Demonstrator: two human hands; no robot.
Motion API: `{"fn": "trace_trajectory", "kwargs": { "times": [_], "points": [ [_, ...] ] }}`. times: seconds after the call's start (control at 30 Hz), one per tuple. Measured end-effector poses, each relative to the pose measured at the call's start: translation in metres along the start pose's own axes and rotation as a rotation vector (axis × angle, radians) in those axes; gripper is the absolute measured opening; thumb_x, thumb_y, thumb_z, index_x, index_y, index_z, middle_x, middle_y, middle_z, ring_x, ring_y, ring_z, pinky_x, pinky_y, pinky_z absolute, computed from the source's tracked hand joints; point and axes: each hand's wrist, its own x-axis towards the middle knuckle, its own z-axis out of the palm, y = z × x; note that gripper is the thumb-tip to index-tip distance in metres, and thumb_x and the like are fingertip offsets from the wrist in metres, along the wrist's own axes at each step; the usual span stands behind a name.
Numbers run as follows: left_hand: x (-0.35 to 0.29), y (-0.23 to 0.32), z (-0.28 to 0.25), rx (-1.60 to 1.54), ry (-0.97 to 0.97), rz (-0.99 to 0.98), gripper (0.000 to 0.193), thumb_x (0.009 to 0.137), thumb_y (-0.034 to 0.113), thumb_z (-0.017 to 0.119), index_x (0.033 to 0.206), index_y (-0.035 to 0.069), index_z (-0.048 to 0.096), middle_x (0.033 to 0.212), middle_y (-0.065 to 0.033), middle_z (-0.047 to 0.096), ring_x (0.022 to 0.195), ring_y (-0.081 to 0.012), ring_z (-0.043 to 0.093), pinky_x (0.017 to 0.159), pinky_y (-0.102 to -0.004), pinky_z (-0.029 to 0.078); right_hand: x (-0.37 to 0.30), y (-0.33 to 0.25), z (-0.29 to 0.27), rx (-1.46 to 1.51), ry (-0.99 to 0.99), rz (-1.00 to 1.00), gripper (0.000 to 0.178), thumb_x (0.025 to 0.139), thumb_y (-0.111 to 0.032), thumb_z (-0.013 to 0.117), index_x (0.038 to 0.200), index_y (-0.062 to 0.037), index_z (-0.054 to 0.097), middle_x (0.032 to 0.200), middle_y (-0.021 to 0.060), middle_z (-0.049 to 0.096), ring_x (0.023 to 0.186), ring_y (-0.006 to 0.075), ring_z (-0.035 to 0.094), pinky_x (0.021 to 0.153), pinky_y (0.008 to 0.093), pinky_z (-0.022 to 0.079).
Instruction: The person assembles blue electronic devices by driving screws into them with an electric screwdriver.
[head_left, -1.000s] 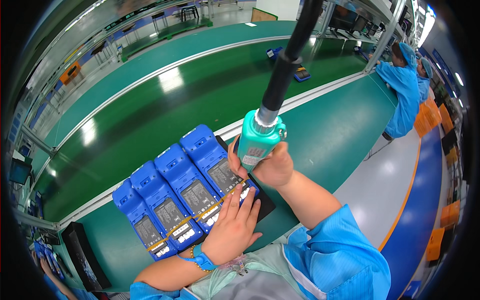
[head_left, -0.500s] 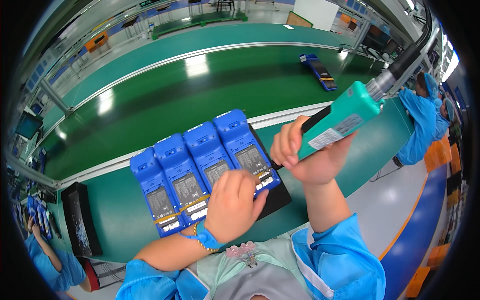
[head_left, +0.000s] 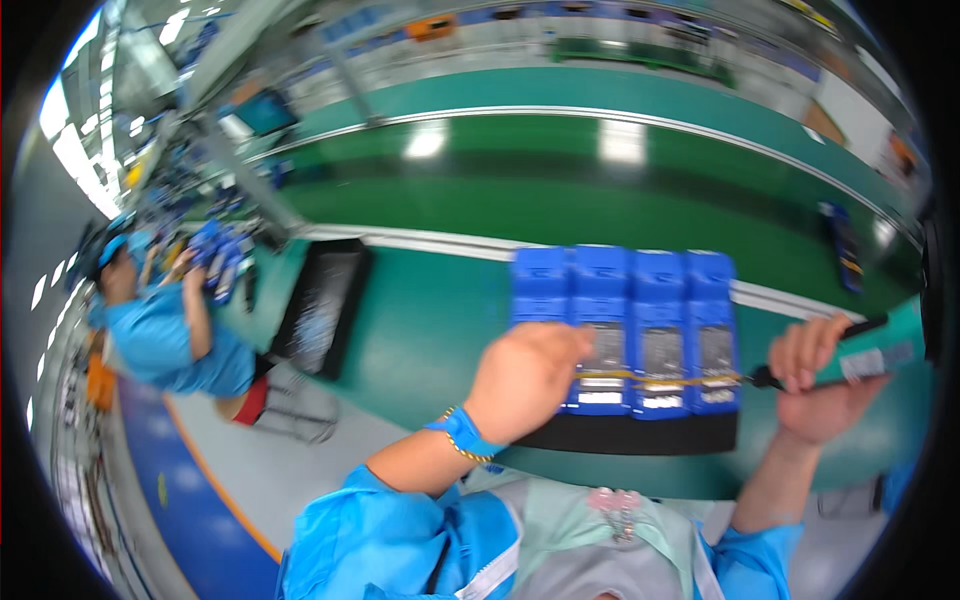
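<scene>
Several blue handheld devices [head_left: 660, 345] lie face down side by side, in a row on a black pad [head_left: 640, 437]. Their grey labelled battery areas show, and a thin yellow band runs across their lower parts. My left hand [head_left: 530, 378] is over the leftmost device, covering much of its lower half. Its fingers are bent and drawn together; whatever they hold, if anything, is hidden. To the right of the row, my right hand [head_left: 825, 385] is closed round a teal electric screwdriver [head_left: 880, 350], whose black tip end points left toward the rightmost device.
A black tray [head_left: 325, 310] with small bits in it stands on the green bench to the left. Beyond a metal rail is a green conveyor belt [head_left: 480, 185] carrying another blue device [head_left: 840, 245] at the right. A co-worker [head_left: 180, 325] in blue handles similar devices at the far left.
The view has swung left, so the row appears farther right. My left hand has gone from the right-hand devices to the leftmost one. The screwdriver is lower and more level.
</scene>
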Motion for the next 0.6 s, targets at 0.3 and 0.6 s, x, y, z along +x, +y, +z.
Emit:
{"fn": "trace_trajectory", "kwargs": {
  "times": [0.3,0.6],
  "points": [
    [-0.089,-0.204,-0.169,0.853,0.337,-0.796,0.023,0.090,0.020,0.063,0.104,0.005,0.074,0.100,-0.0212,0.070,0.094,-0.0386,0.067,0.085,-0.0474,0.053,0.005,0.003,-0.008,-0.044,-0.027,-0.019,0.070,0.092,-0.076,0.041,0.083,-0.0059,0.046,0.066,0.0036,0.045,0.055,0.0149,0.045,0.057,0.0307,0.037],
    [-0.025,-0.138,-0.127,0.528,0.373,-0.459,0.043,0.090,0.006,0.063,0.132,0.001,0.057,0.111,-0.0184,0.062,0.095,-0.0365,0.060,0.086,-0.0432,0.050,0.008,0.032,-0.014,0.095,0.095,0.042,0.089,0.079,-0.091,0.035,0.082,-0.0038,0.050,0.067,0.0067,0.048,0.060,0.0201,0.051,0.060,0.0346,0.040]
  ]
}}
